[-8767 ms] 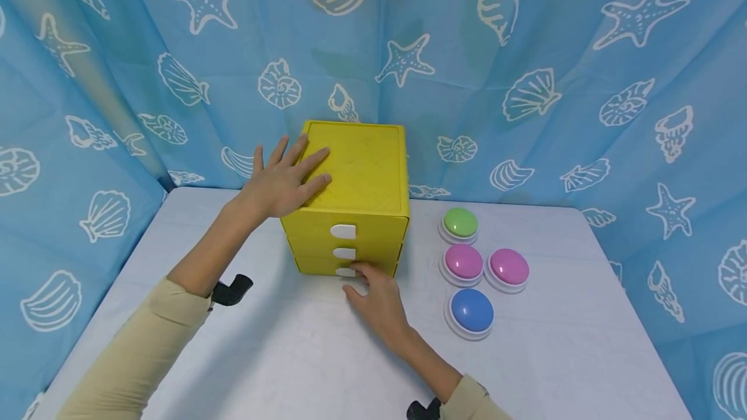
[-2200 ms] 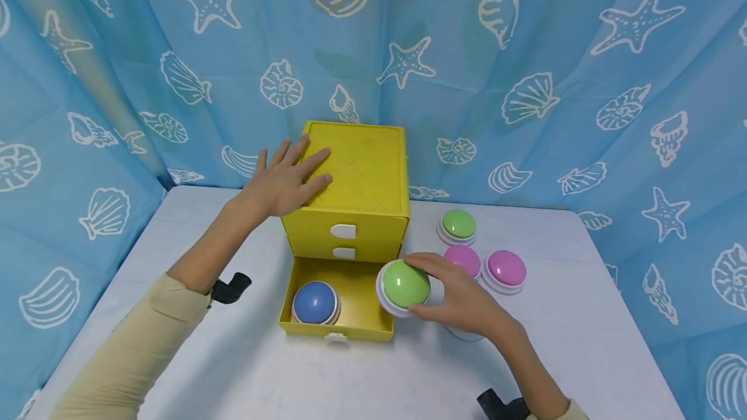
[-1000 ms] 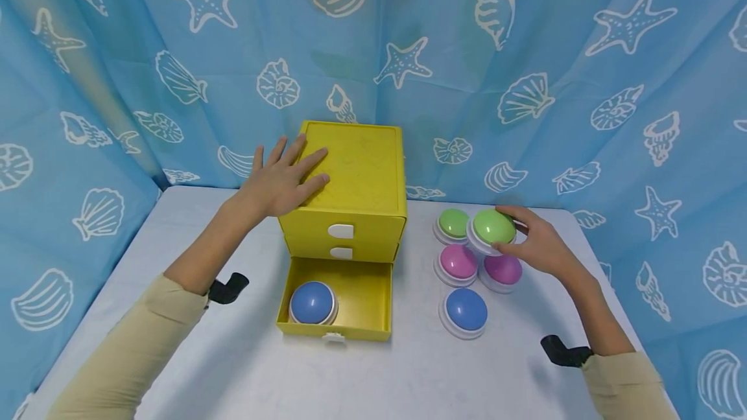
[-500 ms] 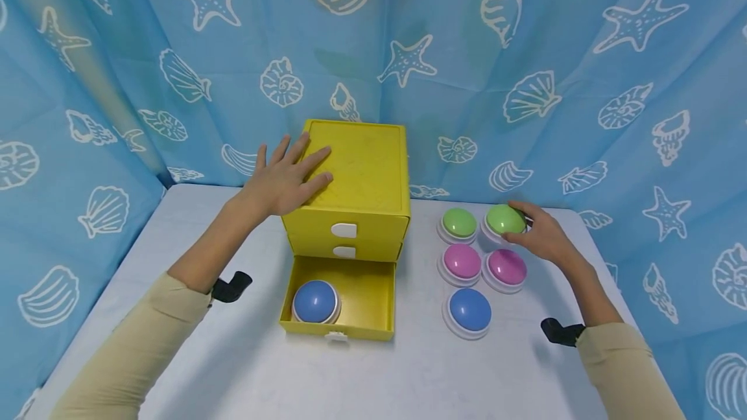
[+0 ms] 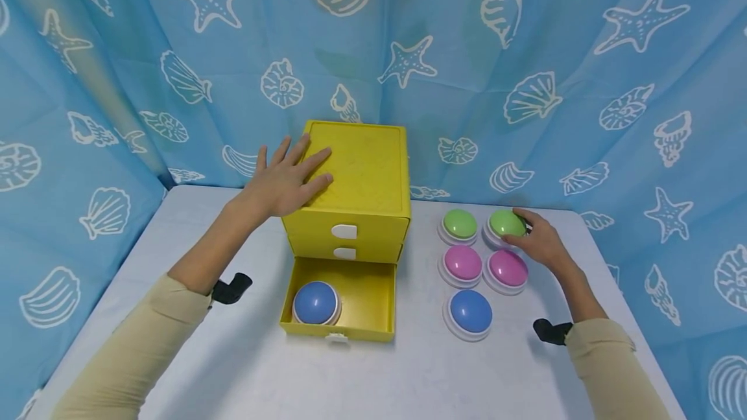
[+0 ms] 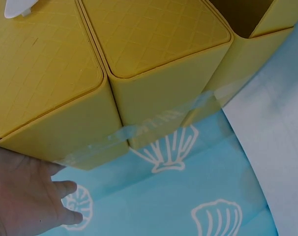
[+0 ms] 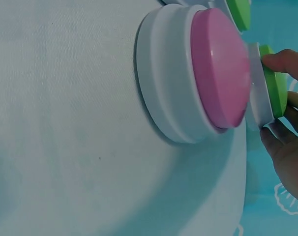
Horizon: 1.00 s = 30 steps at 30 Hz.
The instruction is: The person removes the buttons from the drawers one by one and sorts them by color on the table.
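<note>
My left hand (image 5: 277, 183) lies with spread fingers on the top left edge of a yellow drawer cabinet (image 5: 364, 167); the left wrist view shows this hand (image 6: 26, 196) against the cabinet's side. The bottom drawer (image 5: 367, 300) is pulled out, and a blue buzzer button (image 5: 315, 303) sits in its left part. At the table's back right, my right hand (image 5: 539, 238) holds a green buzzer button (image 5: 505, 223) by its right side. In the right wrist view, thumb and fingers curl round that green button (image 7: 274, 86), just behind a pink buzzer button (image 7: 223, 69).
Left of the held button stands another green buzzer button (image 5: 460, 223). Two pink buzzer buttons, a left one (image 5: 463, 262) and a right one (image 5: 508, 268), are in front, then a blue one (image 5: 470, 312). A blue shell-print curtain (image 5: 443, 102) hangs behind the white table (image 5: 350, 381).
The bottom drawer has come out and a blue button sits inside. My right hand has carried the green button from beside the drawer to the back right and lowered it. The left hand stays put.
</note>
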Each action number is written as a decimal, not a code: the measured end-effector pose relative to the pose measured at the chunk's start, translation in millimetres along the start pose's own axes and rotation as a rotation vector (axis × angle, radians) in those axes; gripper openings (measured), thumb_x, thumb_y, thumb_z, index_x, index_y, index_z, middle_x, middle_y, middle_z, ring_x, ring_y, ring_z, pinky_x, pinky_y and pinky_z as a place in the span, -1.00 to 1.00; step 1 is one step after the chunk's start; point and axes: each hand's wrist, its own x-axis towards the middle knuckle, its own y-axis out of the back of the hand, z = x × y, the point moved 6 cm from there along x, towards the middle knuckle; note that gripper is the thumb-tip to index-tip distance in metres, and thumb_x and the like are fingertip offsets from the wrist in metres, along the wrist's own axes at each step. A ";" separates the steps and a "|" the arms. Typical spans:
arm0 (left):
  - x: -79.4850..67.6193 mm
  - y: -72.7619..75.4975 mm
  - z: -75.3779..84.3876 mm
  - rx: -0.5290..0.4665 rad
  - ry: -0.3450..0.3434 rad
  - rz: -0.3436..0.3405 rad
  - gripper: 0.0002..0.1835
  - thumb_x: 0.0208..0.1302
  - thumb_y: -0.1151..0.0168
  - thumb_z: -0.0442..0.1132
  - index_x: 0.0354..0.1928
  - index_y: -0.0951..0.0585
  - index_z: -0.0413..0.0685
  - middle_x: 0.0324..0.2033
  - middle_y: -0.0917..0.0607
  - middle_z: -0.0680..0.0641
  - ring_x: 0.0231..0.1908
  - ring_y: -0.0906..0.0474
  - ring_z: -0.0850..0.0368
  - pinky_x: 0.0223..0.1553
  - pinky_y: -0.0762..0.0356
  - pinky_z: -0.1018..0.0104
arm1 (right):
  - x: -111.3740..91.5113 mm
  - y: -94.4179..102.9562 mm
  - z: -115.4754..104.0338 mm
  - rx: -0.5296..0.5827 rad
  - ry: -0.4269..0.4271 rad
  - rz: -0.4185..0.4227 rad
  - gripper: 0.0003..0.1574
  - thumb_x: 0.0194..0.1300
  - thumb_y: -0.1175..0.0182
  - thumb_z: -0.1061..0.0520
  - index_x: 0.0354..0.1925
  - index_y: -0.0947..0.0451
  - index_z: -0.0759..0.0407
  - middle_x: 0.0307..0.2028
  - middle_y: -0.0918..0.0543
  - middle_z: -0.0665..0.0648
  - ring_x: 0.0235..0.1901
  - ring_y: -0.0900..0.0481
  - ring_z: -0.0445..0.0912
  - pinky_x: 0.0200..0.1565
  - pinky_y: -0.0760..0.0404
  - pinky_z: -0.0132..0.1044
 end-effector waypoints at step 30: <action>0.3 -0.8 -0.5 -0.006 0.009 0.008 -0.27 0.53 0.34 0.31 0.61 0.00 0.22 0.57 0.22 -0.15 0.51 0.39 -0.28 0.35 0.53 -0.35 | 10.8 -17.3 9.1 0.014 -0.075 -0.098 0.03 0.37 -0.26 0.02 0.51 0.03 0.44 0.40 -0.10 0.59 0.38 -0.03 0.48 0.28 -0.17 0.34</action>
